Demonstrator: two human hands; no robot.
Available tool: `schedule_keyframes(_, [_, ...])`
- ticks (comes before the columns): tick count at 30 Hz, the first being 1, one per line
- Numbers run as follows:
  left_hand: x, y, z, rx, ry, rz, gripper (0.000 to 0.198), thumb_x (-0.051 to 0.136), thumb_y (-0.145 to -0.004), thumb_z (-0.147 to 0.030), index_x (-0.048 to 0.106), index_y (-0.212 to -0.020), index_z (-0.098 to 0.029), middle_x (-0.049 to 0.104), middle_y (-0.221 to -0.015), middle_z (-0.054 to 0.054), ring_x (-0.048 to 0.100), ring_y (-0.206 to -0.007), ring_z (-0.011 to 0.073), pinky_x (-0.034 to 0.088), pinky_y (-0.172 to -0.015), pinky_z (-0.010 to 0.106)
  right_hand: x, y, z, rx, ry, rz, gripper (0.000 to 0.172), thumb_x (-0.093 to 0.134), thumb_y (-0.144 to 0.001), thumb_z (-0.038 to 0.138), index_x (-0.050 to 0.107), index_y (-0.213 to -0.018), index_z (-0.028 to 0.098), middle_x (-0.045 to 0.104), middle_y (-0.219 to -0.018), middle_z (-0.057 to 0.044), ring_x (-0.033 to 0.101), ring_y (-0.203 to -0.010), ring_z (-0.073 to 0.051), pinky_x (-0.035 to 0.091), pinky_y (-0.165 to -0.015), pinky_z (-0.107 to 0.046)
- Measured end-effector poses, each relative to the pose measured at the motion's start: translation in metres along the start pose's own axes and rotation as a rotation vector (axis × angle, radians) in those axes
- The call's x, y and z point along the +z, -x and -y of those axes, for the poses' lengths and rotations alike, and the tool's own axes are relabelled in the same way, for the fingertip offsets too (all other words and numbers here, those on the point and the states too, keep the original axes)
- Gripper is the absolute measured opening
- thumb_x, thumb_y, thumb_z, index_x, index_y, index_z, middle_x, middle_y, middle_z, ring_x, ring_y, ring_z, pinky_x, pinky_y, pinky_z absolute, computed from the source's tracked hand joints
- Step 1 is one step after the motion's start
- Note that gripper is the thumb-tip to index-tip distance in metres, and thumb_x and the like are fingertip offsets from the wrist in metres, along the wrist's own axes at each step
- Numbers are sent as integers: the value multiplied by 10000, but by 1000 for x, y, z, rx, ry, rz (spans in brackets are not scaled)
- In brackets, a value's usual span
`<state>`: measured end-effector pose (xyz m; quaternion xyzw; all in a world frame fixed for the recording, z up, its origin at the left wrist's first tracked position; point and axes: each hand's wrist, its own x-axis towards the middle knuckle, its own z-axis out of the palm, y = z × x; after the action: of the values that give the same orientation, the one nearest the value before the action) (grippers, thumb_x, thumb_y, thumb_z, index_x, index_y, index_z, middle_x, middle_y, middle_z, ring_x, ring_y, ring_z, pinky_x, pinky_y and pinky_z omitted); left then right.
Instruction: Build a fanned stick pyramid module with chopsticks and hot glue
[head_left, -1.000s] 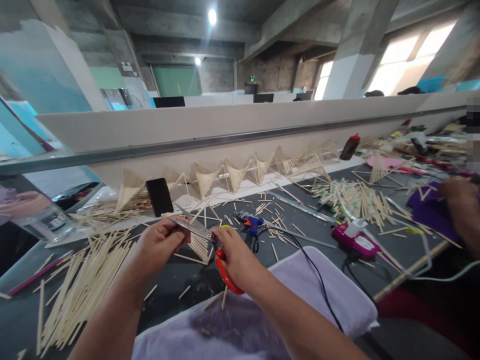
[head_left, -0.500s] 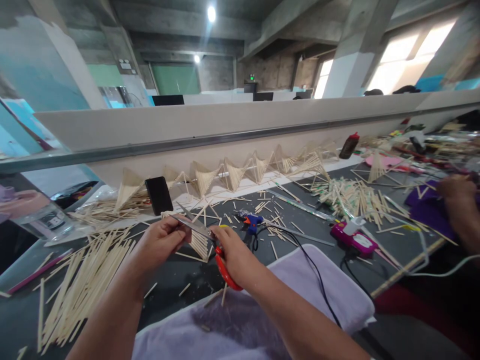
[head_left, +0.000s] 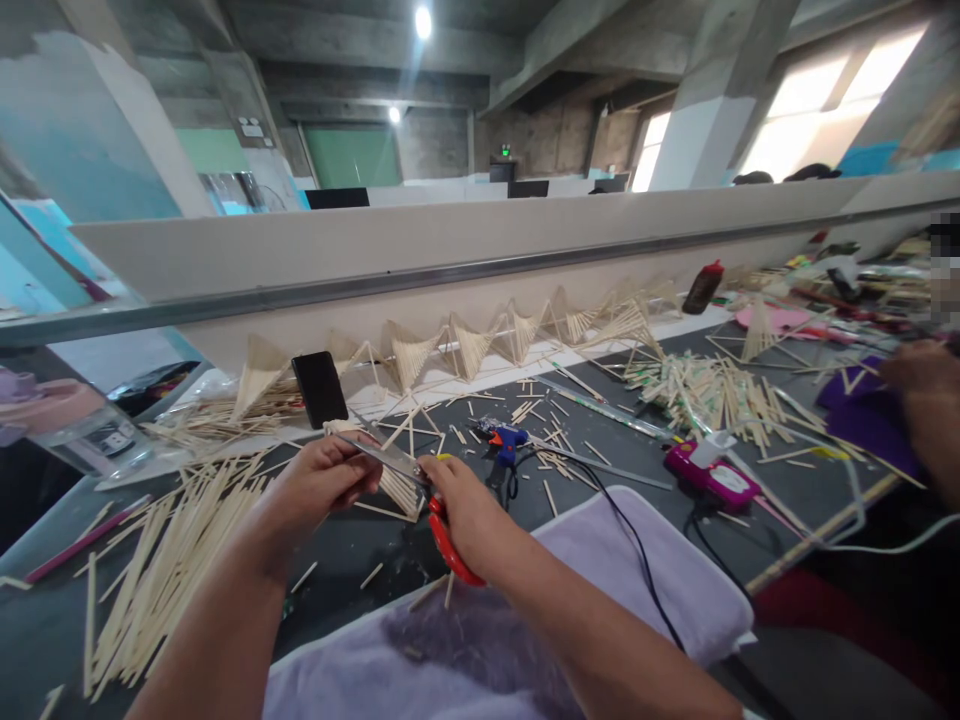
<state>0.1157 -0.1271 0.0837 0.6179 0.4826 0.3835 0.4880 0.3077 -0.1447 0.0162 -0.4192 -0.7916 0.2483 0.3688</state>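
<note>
- Bamboo-coloured sticks glued into a small fan-like stick piece [head_left: 397, 487] sit between the two hands, held above the dark table [head_left: 352, 545]; the left hand [head_left: 322, 480] has its fingers closed on the piece's upper left edge
- Right hand [head_left: 461, 505] is wrapped through the red handles of the scissors [head_left: 420, 490]; the blades lie across the top of the piece, pointing left, and whether they are parted cannot be told from here
- To cut well, I judge the left hand should keep the piece steady and its fingertips clear of the blade line; short, square snips close to the glued edge would avoid splitting the sticks
- Loose sticks [head_left: 161, 570] lie spread at the left; a blue glue gun [head_left: 504, 440] rests just beyond the hands; a black phone [head_left: 320, 388] leans behind; a purple cloth [head_left: 585, 570] covers the near edge
- Another person's hand [head_left: 919, 385] works well apart at the right
</note>
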Motion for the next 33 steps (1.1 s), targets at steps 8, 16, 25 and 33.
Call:
schedule_keyframes(8, [1,1,-2,6,-64,-28,111,606,-655,-265,599,-632,-157,560,-526,1,383,-385,65,241,-359,158,2,-2,-4,13,105,41,465,503,-672,129,509,-1134,186,570,-967,-77,529,-871,-196,415,-768,-298])
schedule_keyframes(16, [5,-5,7,55,-88,-173,166,680,-613,-249,641,-754,-171,593,-581,-11,465,-451,89,333,-412,174,4,-2,-8,53,97,3,388,519,-668,168,542,-1048,237,579,-821,-15,514,-715,-158,384,-631,-246])
schedule_keyframes(25, [13,-1,8,196,-299,-320,69,629,-643,-233,662,-642,-173,597,-574,-9,522,-578,145,395,-546,215,5,-4,-10,46,112,-52,361,514,-667,166,544,-1020,237,557,-821,-5,488,-692,-144,366,-610,-234])
schedule_keyframes(33, [4,-2,7,150,-121,-206,91,605,-588,-157,660,-659,-173,546,-515,-25,476,-497,109,359,-490,204,-4,-2,-6,24,93,34,459,502,-662,138,515,-1111,236,581,-956,-32,539,-845,-169,412,-723,-258])
